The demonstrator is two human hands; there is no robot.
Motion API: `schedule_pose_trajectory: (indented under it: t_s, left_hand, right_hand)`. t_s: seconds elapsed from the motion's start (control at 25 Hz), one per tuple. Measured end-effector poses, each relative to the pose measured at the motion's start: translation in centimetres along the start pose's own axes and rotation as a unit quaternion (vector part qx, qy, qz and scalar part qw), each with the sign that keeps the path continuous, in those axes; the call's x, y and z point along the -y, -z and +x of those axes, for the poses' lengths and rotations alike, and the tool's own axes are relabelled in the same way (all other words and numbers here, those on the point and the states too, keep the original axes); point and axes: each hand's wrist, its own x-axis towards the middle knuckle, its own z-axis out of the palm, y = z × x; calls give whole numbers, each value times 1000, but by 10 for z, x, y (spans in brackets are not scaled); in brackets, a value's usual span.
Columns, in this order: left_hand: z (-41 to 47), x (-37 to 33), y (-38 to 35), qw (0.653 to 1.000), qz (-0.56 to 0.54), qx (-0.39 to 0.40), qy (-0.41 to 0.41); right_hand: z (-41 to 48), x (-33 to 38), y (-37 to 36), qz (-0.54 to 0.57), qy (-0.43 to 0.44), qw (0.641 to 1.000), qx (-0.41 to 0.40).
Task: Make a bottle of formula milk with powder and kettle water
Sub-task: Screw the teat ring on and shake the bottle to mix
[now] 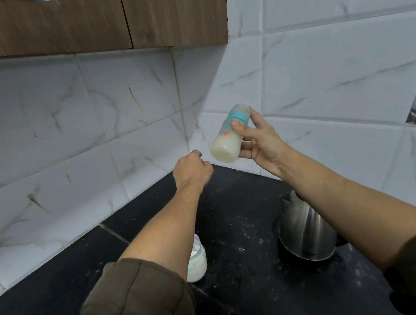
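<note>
A baby bottle (228,139) with a teal ring and clear cap is raised in the air before the tiled corner, tilted with its top up and to the right. Pale milk fills its lower part. My right hand (260,140) grips it, thumb across the front and fingers behind. My left hand (193,171) hovers just left of the bottle's base with its fingers curled and nothing in them. A steel kettle (305,231) stands on the black counter under my right forearm. A clear jar of white powder (197,262) stands partly hidden behind my left forearm.
The black counter (234,206) is dusted with white specks and ends in a tiled corner. Brown wall cupboards (106,18) hang above the left wall. A dark opening shows at the bottom edge of the counter.
</note>
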Motion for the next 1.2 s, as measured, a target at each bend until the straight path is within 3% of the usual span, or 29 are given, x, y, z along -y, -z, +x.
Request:
schedule_pose_trajectory:
  t_s: [0.12, 0.2, 0.32, 0.4, 0.48, 0.6, 0.64, 0.76, 0.84, 1.04, 1.2]
  left_hand:
    - [-1, 4, 0, 1000, -2, -1, 4]
    - [-1, 4, 1, 1000, -3, -1, 4]
    - [2, 2, 0, 1000, -8, 6, 0]
    - [2, 1, 0, 1000, -2, 7, -4]
    - [2, 1, 1, 1000, 0, 8, -1]
    - [0, 0, 2, 1000, 4, 2, 4]
    - [-1, 0, 2, 1000, 4, 2, 4]
    - [0, -2, -1, 1000, 1, 12, -6]
    - [0, -3, 0, 1000, 4, 14, -7]
    - [-2, 1, 3, 1000, 2, -2, 7]
    - [1, -3, 3, 1000, 0, 1, 0]
  right_hand:
    - [10, 4, 4, 142, 23, 983, -114]
    - [14, 4, 5, 195, 8, 970, -142]
    - [0, 6, 1, 48, -42, 998, -15]
    - [-8, 7, 1, -49, -57, 994, 74]
    - [-7, 7, 1, -26, -37, 997, 55]
    - [9, 7, 4, 121, -11, 990, -74]
    - [10, 6, 3, 133, -13, 988, -79]
    - [0, 3, 4, -23, -43, 998, 26]
    - [-2, 0, 6, -64, -44, 995, 64]
    - [14, 3, 16, 141, 16, 983, -117]
    - [0, 0, 13, -15, -50, 998, 26]
